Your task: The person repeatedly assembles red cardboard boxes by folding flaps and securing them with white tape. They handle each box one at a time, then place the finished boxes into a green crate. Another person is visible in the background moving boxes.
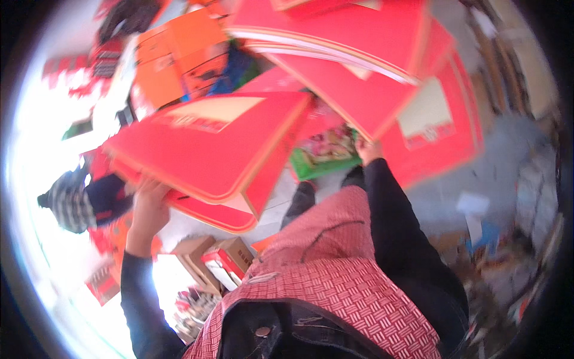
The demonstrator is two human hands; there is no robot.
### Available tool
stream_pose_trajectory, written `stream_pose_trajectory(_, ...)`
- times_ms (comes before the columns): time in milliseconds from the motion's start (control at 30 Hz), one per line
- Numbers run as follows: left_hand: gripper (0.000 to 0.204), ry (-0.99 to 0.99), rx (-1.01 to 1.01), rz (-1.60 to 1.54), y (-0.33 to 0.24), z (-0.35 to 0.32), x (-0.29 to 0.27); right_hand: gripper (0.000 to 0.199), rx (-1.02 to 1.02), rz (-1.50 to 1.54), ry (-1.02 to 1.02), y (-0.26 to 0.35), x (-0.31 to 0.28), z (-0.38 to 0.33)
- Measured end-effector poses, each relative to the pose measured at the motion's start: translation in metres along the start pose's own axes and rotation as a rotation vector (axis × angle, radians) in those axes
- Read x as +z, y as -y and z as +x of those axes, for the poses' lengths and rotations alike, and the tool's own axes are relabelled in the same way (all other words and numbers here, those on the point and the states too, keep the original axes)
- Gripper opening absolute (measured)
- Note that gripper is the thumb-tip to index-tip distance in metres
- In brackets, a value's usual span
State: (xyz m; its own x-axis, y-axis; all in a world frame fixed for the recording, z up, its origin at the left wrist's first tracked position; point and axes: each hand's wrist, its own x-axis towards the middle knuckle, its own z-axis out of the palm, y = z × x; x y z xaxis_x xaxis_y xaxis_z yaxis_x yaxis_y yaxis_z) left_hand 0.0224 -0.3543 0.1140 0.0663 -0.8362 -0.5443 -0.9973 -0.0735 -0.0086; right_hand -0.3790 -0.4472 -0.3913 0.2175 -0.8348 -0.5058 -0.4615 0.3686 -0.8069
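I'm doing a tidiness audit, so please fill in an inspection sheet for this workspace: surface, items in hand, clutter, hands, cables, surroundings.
Surface: grey floor, partly hidden by red packaging.
Items in hand: red box with a pale panel, tilted; red panel overlapping other red pieces.
Clutter: orange boxes, brown cartons, green tray of small items, too blurred to identify.
Hands: bare; left hand grips the red box's edge, right hand the red panel's corner.
Cables: nothing seen.
Surroundings: apparently another person at left, blurred; strong glare there.
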Motion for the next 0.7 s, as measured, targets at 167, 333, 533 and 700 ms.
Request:
stream_pose_trajectory(167,0.045,-0.191,-0.360,-1.350,0.010,-0.006,-0.036,0.015,0.199,0.312,-0.123,0.001,0.013,0.033)
stream_pose_trajectory(333,0.030,-0.567,-0.677,-2.022,-0.010,-0.009,-0.004,0.017,0.336,0.583,-0.085,-0.010,0.004,0.010)
stream_pose_trajectory(533,0.028,-0.722,-0.682,-2.180,-0.006,0.004,0.005,0.019,0.316,0.750,-0.077,0.003,-0.024,-0.022)
stream_pose_trajectory(700,0.023,-0.787,-0.791,-2.037,-0.010,0.003,-0.007,0.012,0.293,1.141,-0.195,0.058,-0.061,-0.031)
